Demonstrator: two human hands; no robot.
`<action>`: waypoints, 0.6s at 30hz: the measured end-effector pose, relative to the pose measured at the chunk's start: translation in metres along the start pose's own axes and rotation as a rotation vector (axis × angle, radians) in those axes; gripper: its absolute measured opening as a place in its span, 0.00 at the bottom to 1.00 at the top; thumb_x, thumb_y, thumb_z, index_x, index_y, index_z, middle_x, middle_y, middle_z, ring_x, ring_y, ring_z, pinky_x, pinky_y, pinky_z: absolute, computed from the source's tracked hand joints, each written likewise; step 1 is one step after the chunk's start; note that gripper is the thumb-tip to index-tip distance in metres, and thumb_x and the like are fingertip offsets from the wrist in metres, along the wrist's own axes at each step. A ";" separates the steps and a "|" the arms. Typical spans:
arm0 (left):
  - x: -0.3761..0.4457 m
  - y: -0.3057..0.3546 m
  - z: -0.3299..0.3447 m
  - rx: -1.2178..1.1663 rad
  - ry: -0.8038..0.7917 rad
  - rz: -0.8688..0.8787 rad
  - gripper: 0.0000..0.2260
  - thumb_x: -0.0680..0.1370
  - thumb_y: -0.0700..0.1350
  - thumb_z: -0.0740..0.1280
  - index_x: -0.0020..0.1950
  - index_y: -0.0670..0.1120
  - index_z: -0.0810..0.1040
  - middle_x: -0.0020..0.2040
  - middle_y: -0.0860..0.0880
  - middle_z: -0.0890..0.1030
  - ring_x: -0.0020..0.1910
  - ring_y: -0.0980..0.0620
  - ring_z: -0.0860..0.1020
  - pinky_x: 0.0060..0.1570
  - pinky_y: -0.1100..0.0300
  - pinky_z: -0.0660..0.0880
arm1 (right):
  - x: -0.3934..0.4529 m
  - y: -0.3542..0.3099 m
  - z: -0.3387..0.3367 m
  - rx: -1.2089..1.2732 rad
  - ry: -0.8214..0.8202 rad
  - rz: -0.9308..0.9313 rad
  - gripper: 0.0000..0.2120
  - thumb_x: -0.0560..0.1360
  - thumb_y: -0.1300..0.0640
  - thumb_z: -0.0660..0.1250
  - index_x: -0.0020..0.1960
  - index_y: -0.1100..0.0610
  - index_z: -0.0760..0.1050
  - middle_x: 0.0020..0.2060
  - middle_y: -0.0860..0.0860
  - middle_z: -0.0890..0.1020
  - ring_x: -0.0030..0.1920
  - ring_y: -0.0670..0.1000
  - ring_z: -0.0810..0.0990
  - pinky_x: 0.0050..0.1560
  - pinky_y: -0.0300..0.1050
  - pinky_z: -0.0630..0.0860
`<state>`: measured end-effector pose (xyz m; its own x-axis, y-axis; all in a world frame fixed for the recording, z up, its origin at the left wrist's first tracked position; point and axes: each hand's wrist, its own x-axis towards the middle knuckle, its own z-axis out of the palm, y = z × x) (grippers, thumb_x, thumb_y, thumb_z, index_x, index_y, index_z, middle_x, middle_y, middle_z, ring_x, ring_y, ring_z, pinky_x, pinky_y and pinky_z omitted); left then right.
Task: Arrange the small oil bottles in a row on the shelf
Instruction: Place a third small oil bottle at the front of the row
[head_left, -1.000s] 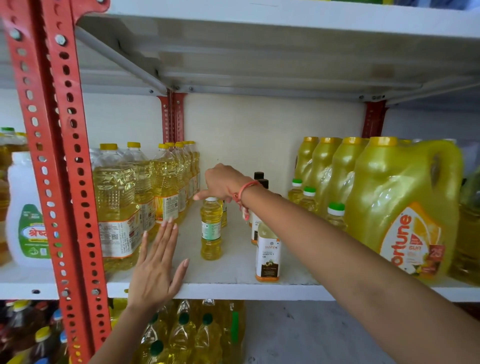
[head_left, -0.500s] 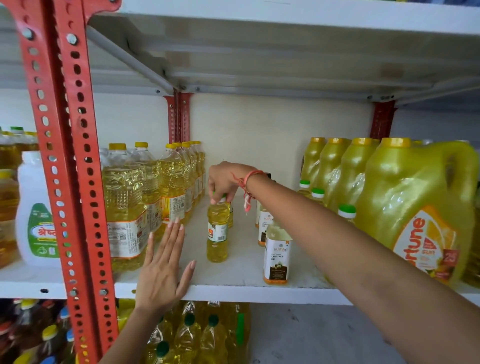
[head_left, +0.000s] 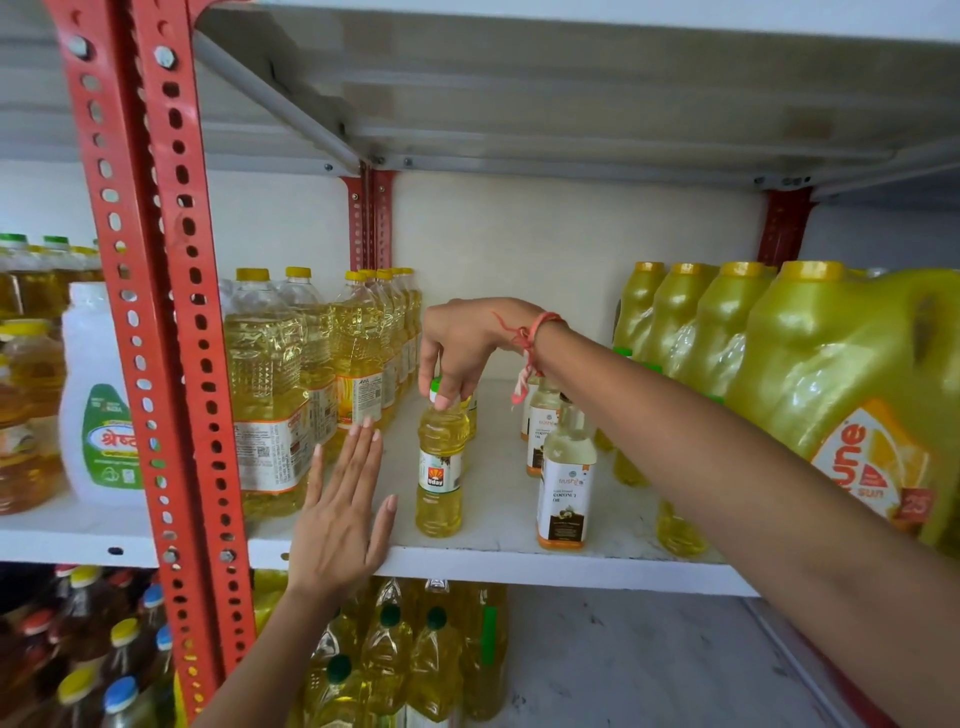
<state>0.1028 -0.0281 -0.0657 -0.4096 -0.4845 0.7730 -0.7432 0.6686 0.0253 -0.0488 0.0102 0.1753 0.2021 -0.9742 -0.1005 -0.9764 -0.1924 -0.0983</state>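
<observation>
A small yellow oil bottle (head_left: 440, 467) with a green-and-white cap stands upright near the front of the white shelf (head_left: 498, 564). My right hand (head_left: 462, 345) reaches in from the right and pinches its cap from above. Another small yellow bottle (head_left: 471, 413) is partly hidden just behind it. To the right, white-labelled coconut oil bottles (head_left: 565, 480) stand one behind another. My left hand (head_left: 340, 525) lies flat with fingers spread on the shelf's front edge, left of the held bottle and not touching it.
Tall yellow-capped oil bottles (head_left: 270, 389) line the left side beside a red perforated upright (head_left: 171, 312). Big yellow jugs (head_left: 841, 405) fill the right, with small green-capped bottles in front of them. More bottles (head_left: 395, 654) stand on the shelf below. A white jug (head_left: 101, 410) sits far left.
My right hand has closed down onto the small bottle's cap, and the bottle now stands closer to the shelf's front. My left hand has stayed flat on the edge.
</observation>
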 end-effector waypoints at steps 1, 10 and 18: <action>0.000 0.001 0.000 -0.008 0.008 0.002 0.29 0.83 0.53 0.46 0.79 0.38 0.55 0.80 0.41 0.56 0.80 0.46 0.54 0.78 0.45 0.42 | -0.003 -0.002 0.001 -0.002 0.003 -0.011 0.16 0.69 0.63 0.75 0.57 0.63 0.81 0.28 0.47 0.82 0.22 0.39 0.80 0.51 0.42 0.82; -0.002 0.002 -0.001 -0.020 0.017 -0.002 0.28 0.82 0.50 0.48 0.79 0.37 0.56 0.80 0.41 0.56 0.80 0.46 0.54 0.78 0.46 0.42 | -0.004 0.002 0.004 0.025 -0.011 -0.007 0.17 0.68 0.60 0.76 0.56 0.59 0.82 0.39 0.53 0.86 0.36 0.48 0.86 0.48 0.45 0.83; -0.007 0.003 -0.001 -0.251 0.061 -0.122 0.28 0.83 0.54 0.45 0.80 0.42 0.53 0.81 0.46 0.52 0.80 0.52 0.48 0.78 0.51 0.38 | -0.009 -0.010 0.014 0.035 0.013 -0.016 0.20 0.67 0.62 0.77 0.59 0.60 0.80 0.31 0.48 0.82 0.23 0.41 0.81 0.41 0.36 0.81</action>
<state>0.1039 -0.0220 -0.0702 -0.2872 -0.5403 0.7909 -0.6274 0.7301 0.2709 -0.0395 0.0227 0.1635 0.2160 -0.9726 -0.0855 -0.9698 -0.2035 -0.1346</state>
